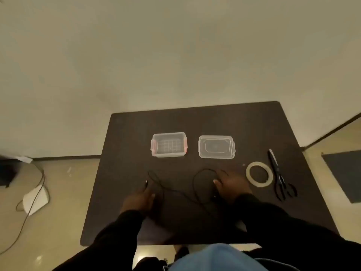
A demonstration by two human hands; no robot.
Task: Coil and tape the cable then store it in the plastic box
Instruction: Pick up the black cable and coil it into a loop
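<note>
A thin black cable [175,189] sprawls uncoiled in loose loops across the table [254,124].

Single head-worn view, wide-angle, looking forward and steeply down from above the near edge of the dark surface [254,124]. The whole surface fits in frame, mid-distance, with floor [58,192] to either side and pale wall [175,45] filling the upper half. Edges bow from lens distortion. Focus soft.
</note>
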